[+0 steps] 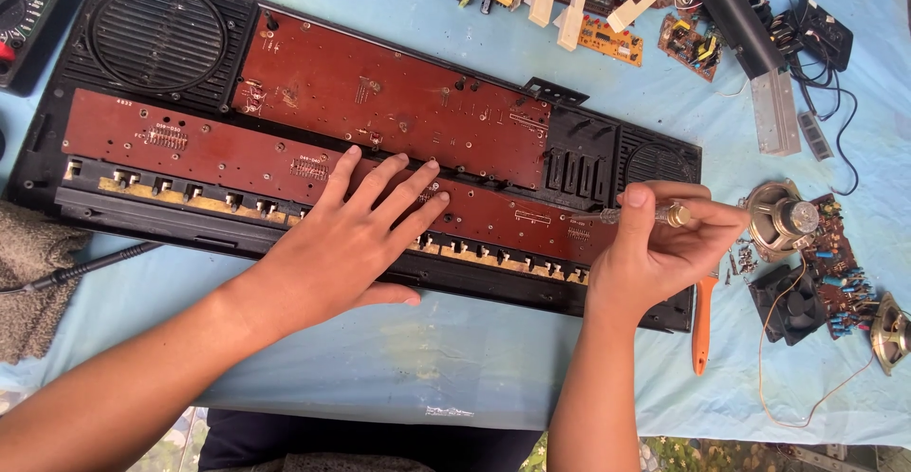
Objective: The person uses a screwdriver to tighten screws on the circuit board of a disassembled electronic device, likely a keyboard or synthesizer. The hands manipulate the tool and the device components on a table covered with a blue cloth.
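A long black keyboard housing (161, 36) lies opened on a light blue cloth, with two reddish-brown circuit boards (380, 92) inside and round speaker grilles at both ends. My left hand (356, 235) rests flat, fingers spread, on the lower board near its middle. My right hand (664, 244) grips a small clear-handled screwdriver (636, 215), held sideways with its tip pointing left over the right end of the lower board.
An orange-handled tool (702, 325) lies under my right hand. Loose speakers (783, 218), a black fan (790, 303) and small circuit boards (607, 40) crowd the right and top. A multimeter (24, 12) sits top left; a grey towel (28, 282) and black cable lie at left.
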